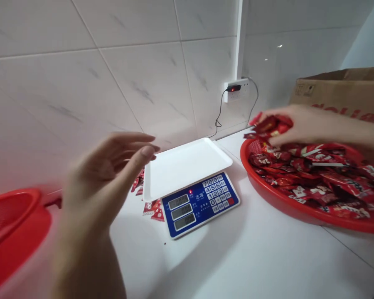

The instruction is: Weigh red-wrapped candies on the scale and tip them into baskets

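My left hand [112, 174] hovers in the air left of a white digital scale [187, 166], fingers loosely apart and holding nothing. The scale's white tray is bare, and its blue keypad panel [202, 203] faces me. My right hand [296, 124] reaches over the far rim of a red basket [286, 207] on the right and grips a bunch of red candy packets [269, 124]. The basket is heaped with several more red packets [318, 174].
A few red packets [152, 209] lie on the white counter by the scale's left side. A red strainer basket [12, 224] sits at the left edge. A cardboard box [345, 91] stands behind the right basket. A black cable runs to a wall socket [235, 89].
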A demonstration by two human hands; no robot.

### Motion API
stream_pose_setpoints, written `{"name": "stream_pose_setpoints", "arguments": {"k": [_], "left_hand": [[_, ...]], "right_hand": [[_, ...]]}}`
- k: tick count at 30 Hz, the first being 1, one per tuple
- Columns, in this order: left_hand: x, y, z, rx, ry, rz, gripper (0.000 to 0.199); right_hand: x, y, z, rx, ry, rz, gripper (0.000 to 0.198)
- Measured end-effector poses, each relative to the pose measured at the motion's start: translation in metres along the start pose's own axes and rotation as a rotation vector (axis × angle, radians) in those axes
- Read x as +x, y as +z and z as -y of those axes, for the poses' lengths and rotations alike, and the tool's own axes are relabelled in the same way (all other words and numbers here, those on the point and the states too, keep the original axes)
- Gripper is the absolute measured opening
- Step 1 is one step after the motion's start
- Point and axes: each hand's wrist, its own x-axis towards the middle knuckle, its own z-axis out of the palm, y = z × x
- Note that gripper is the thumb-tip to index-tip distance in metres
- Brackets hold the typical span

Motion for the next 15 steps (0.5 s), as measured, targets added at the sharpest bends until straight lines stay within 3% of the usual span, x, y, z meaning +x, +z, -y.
{"name": "stream_pose_setpoints", "arguments": {"k": [3,7,11,15], "left_hand": [[0.001,-0.014,0.005,0.028,0.088,-0.106,0.012],[-0.002,-0.035,0.018,0.202,0.065,-0.006,0.015],[0.003,-0.058,0.027,0.335,0.034,0.119,0.017],[0.005,-0.073,0.035,0.492,0.05,0.345,0.022]], "right_hand": [[0.03,0.017,0.059,0.302,-0.178,0.08,0.051],[0.085,0.086,0.114,0.506,-0.28,0.371,0.044],[0.123,0.142,0.128,0.397,-0.274,0.656,0.043],[0.13,0.154,0.119,0.217,-0.249,0.599,0.035]]}}
